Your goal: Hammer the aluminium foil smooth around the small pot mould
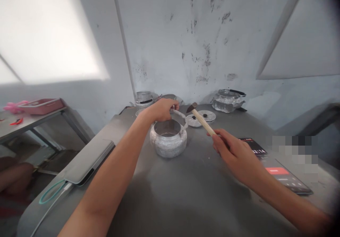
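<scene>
A round silver metal pot (170, 148), shaped like a kettle body, stands upright and lidless on the grey table (170, 201). An arched metal handle (181, 114) rises over its right side. Above the pot's mouth, my left hand (165, 108) is closed on the handle's upper end; the fingertips are partly hidden. My right hand (230, 146) grips the wooden shaft of a hammer (203, 120). The hammer's dark head points up and left, to the right of the handle and apart from the pot.
Two round lids (208, 116) with black knobs lie behind the hammer. A metal kettle (228, 100) stands at the back right, other metalware (143, 97) at the back left. A phone (287, 180) lies right, a power bank (91, 161) with cables left. A side table holds a pink basket (44, 106).
</scene>
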A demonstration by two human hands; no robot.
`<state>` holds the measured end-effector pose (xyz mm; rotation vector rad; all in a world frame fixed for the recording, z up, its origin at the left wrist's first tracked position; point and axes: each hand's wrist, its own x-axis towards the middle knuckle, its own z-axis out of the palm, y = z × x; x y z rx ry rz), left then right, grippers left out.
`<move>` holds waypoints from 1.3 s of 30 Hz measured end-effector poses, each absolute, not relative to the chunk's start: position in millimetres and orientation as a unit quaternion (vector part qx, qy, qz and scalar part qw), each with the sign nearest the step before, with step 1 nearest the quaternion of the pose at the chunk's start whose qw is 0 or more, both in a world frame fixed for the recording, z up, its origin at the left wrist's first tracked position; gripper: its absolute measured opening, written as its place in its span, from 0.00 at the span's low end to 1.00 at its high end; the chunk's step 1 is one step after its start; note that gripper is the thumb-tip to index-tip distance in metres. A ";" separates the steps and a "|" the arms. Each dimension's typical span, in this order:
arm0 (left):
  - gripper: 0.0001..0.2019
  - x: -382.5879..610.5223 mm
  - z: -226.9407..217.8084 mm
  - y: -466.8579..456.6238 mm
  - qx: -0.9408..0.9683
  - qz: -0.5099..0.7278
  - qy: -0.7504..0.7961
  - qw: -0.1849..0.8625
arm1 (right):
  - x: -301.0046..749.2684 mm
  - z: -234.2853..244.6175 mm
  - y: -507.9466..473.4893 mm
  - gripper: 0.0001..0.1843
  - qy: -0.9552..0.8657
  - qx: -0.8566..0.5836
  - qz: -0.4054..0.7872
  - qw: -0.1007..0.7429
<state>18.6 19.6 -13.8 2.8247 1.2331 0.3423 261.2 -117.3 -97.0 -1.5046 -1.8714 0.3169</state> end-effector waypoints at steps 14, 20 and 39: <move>0.14 10.8 12.3 -0.7 0.917 0.082 0.329 0.208 | 261.6 -97.0 -117.2 0.17 -0.726 -0.580 0.122 0.350; 0.24 11.8 9.8 -2.6 0.904 0.118 0.333 0.243 | 262.4 -97.0 -117.5 0.17 -0.722 -0.589 0.119 0.343; 0.11 -25.5 28.5 -8.4 0.902 0.011 0.287 0.322 | 265.5 -103.7 -111.9 0.17 -0.724 -0.597 0.129 0.319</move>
